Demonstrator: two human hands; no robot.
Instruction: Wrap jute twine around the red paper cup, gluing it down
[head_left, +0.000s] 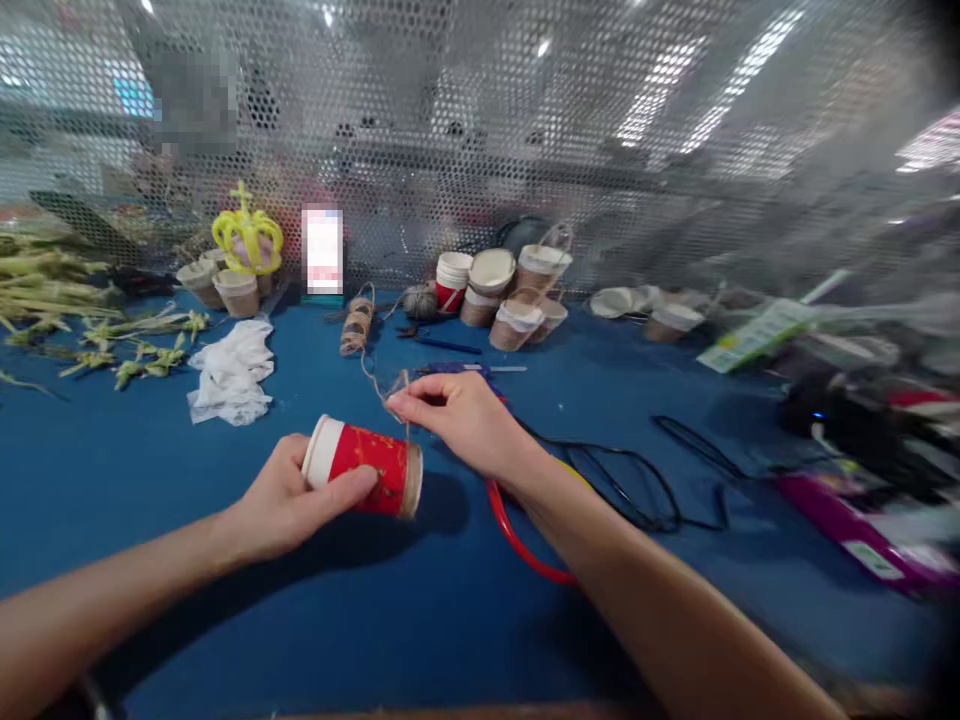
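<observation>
Twine (407, 425) was pinched between the right hand's (480, 425) fingers; the left hand (281, 500) gripped the red cup (369, 470) sideways above the bench (315, 620). Winding its brown-banded end seemed in hand, the next turn calling for even tension.

Left hand (289, 500) gripping red cup (375, 468), right hand (469, 420) pinching twine (397, 385)

Surfaces before you: the red-and-white cup (356, 460) you hold looks like smooth paper, its brown base band (413, 482) rough and fibrous; the twine spool (358, 325) shows similar coarse fibre. Your blue tabletop (225, 640) is smooth and mostly matt. You also see a perforated metal panel (300, 120), a fuzzy yellow crown (251, 265), a thin, crumpled white wad (234, 375) and a glossy, plastic-like red loop (517, 546).
</observation>
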